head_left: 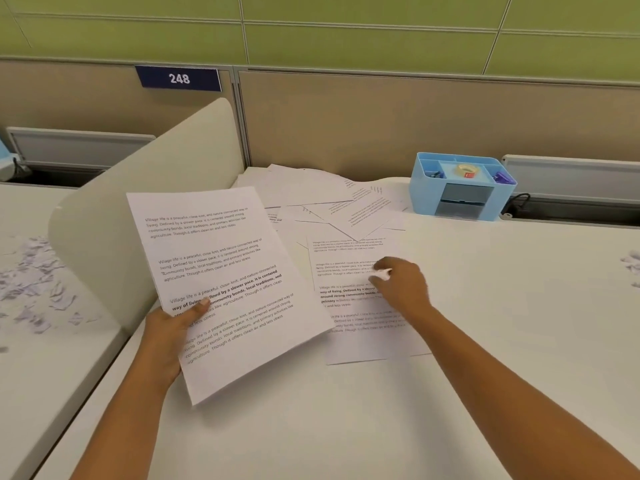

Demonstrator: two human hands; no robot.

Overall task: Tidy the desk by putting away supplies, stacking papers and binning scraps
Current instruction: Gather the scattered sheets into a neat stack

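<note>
My left hand (169, 336) grips a small stack of printed sheets (221, 271) by its lower left edge, thumb on top, lifted and tilted above the white desk (485, 341). My right hand (401, 284) reaches over another printed sheet (360, 327) lying flat on the desk and pinches a small white paper scrap (383, 274) between its fingers. Behind it, more loose printed papers (322, 199) lie scattered and overlapping near the back partition.
A light blue desk organiser (460, 188) with a tape roll and clips stands at the back right. A curved beige divider (138, 202) splits off the left desk, where several paper scraps (31, 282) are strewn. A few scraps (632, 263) lie at the right edge.
</note>
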